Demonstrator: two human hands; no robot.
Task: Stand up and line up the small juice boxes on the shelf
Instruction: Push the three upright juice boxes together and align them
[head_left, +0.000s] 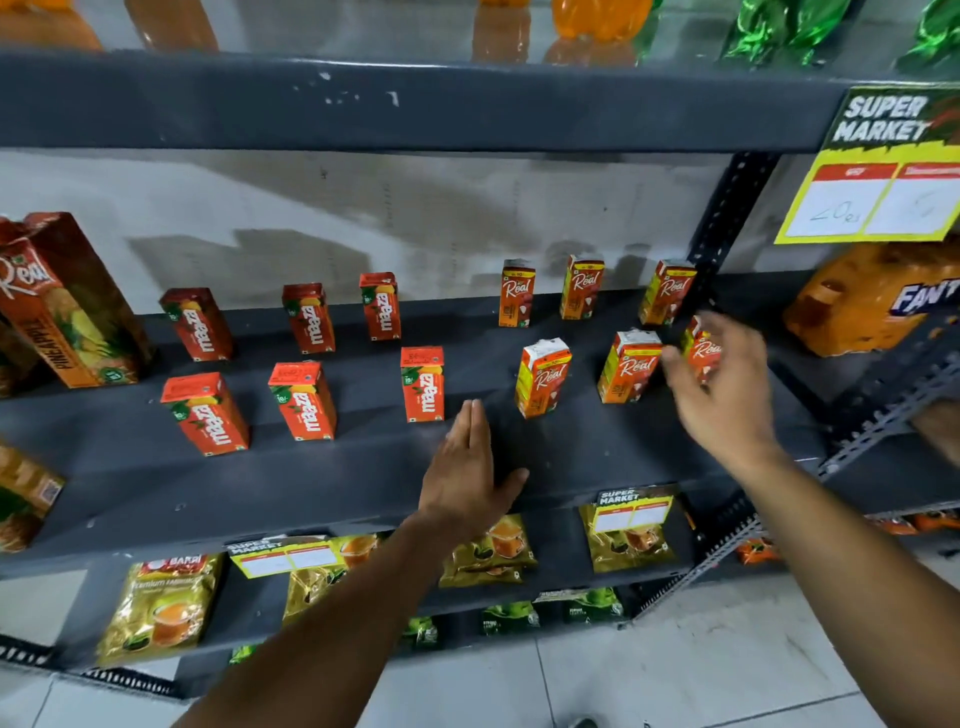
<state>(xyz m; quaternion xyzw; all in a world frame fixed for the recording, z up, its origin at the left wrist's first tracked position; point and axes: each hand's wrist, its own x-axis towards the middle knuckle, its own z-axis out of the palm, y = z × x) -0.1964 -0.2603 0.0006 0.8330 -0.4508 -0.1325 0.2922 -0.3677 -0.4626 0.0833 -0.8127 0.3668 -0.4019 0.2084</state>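
Dark grey steel shelf (322, 483), one board, carrying twelve small juice boxes in two rows, all upright. One tall pineapple carton (72, 306) at the left end, leaning, its left side cut off by the frame edge. Six red Maaza boxes on the left half: three in the back row (308, 318), three in the front row (304, 401), spaced well apart. Six orange Real boxes on the right half: three in the back row (582, 287) against the wall; front row holds two standing free (543, 378) and one more, the rightmost Real box (701, 349), blurred and mostly hidden behind the right hand (722, 387). That hand's fingers are curled loosely about this box; whether they actually grip it cannot be told through the blur. Left hand (467, 475) rests flat on the shelf near the front edge, fingers straight and together, thumb spread, holding nothing. One yellow price card (878, 171) hangs at upper right, its right part cut off. Gold packets (161, 605) below, partly hidden by the shelf lip.
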